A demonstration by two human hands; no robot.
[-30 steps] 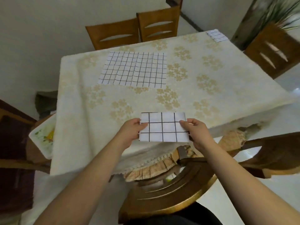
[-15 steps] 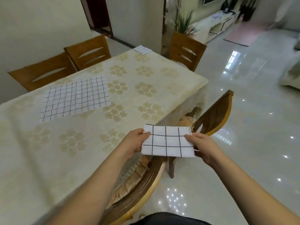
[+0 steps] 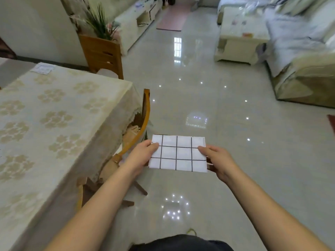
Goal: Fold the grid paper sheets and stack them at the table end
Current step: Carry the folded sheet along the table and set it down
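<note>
Holding item: folded sheet (image 3: 178, 153), white with black grid, kept flat in the air over the tiled floor (image 3: 217, 105), just off the table's right edge; left hand (image 3: 143, 156) pinches its left edge, thumb on top, fingers hidden beneath; right hand (image 3: 220, 162) pinches its right edge the same way, thumb lying on the upper face; both forearms reach forward from the bottom of the view.

Table (image 3: 54, 124): cream cloth with pale flower print, hanging over the right edge; stack (image 3: 43, 68) of folded grid paper at the far end, near the far corner, blurred, sheet count cannot be told.

Chair (image 3: 143, 120): wooden, curved back, pushed in at the table's right edge, just left of the held sheet; second chair (image 3: 101, 53), wooden, at the table's far end; plant (image 3: 98, 22) behind it.

Sofa (image 3: 301, 57): pale cover, far right; low table (image 3: 239, 37) beside it.
</note>
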